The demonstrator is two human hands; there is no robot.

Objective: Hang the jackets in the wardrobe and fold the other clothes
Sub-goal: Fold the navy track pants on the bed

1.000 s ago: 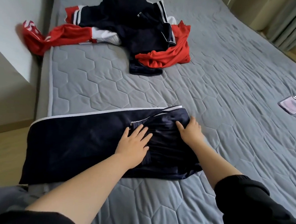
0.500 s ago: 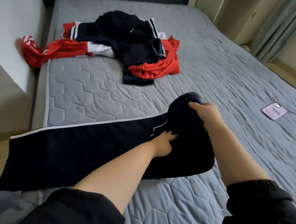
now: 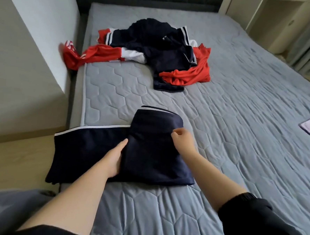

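Head view: the navy track pants (image 3: 148,153), at the near-left edge of the mattress (image 3: 241,122), are now lying doubled, the raised end laid down. My left hand (image 3: 114,160) is pressing flat at the fold. My right hand (image 3: 183,143) is curling on top, and I cannot tell its grip. Another fold is likely remaining.

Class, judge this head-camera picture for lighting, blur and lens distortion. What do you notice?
Head view: soft, even light with no glare, and only faint shadows beside the clothes pile; the wide-angle lens bows the edges of the bed; the right hand is slightly motion-blurred over the navy trousers.
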